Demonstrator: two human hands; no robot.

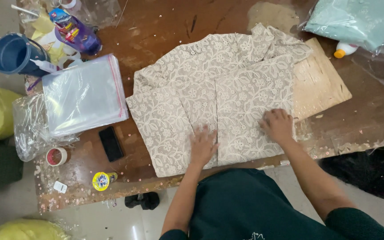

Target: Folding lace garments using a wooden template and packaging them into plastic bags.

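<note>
A cream lace garment (214,89) lies folded on a brown wooden table (165,26). My left hand (203,144) rests flat on its near edge, fingers spread. Resting on the garment's right near corner, my right hand (277,124) has its fingers curled down onto the fabric. A light wooden board (321,82) sticks out from under the garment on the right.
A stack of clear plastic bags (83,95) lies left of the garment, with a black phone (111,143), a tape roll (56,156) and a small yellow roll (102,180) nearby. A blue cup (14,54), a purple bottle (74,31) and a bagged teal cloth (356,20) sit at the back.
</note>
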